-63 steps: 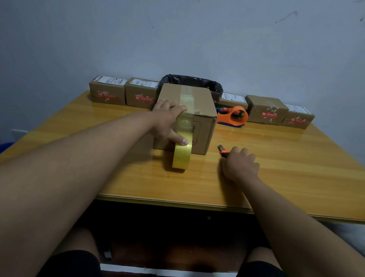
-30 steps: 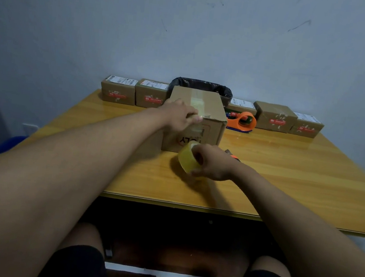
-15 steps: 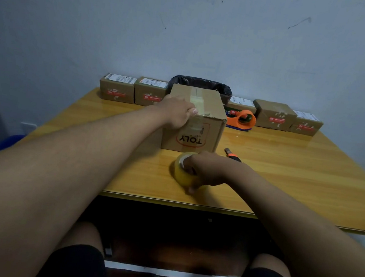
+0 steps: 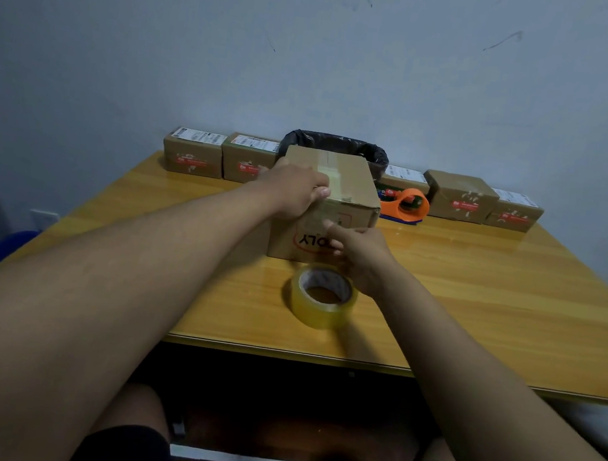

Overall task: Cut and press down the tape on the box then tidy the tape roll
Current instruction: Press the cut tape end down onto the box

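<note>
Head view: the cardboard box (image 4: 338, 211) stood on the desk (image 4: 475, 306), a tape strip (image 4: 333, 175) running over its top and down the near face. The left hand (image 4: 293, 191) lay flat on the box top, fingers spread, gripping nothing. The right hand (image 4: 358, 253) pressed its fingers, loosely open, against the near face. The tape roll (image 4: 323, 296) lay flat on the desk, just before the box, untouched.
</note>
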